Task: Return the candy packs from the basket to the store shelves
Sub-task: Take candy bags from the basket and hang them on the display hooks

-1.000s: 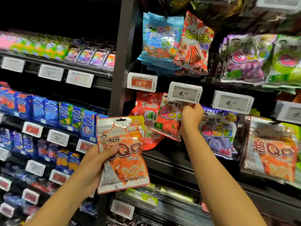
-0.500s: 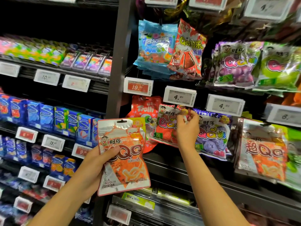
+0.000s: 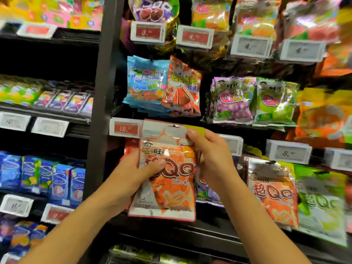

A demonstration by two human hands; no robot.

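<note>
Both hands on one orange candy pack in front of the hanging sweets.

The left hand (image 3: 131,174) grips the orange candy pack (image 3: 167,174) at its nine o'clock edge, thumb curled over the front. The right hand (image 3: 211,159) pinches its top corner at one o'clock, fingers bent round the edge. A matching hung pack (image 3: 274,193) lies at three o'clock; a red price tag (image 3: 125,128) sits at eleven.
</note>
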